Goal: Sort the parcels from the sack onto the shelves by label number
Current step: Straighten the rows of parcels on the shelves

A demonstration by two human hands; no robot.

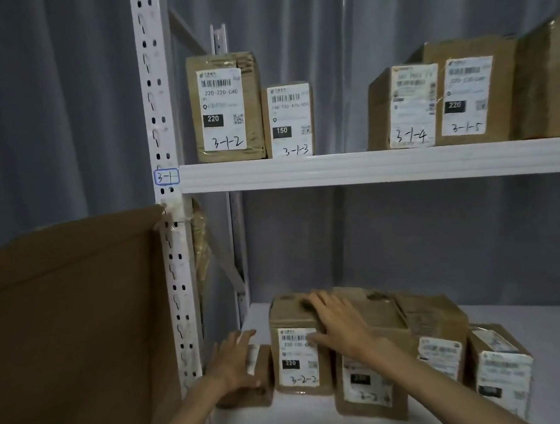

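Right hand [336, 326] lies spread over the top corner of parcel 3-2-2 [298, 348] on the lower shelf [304, 413] — left hand [233, 362], fingers straight, rests on a low parcel [259, 377] just beside it.

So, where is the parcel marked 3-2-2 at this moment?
In the head view the parcel marked 3-2-2 stands on the lower shelf near its left end, between a low parcel under the left hand and a bigger parcel; the right hand rests on it.
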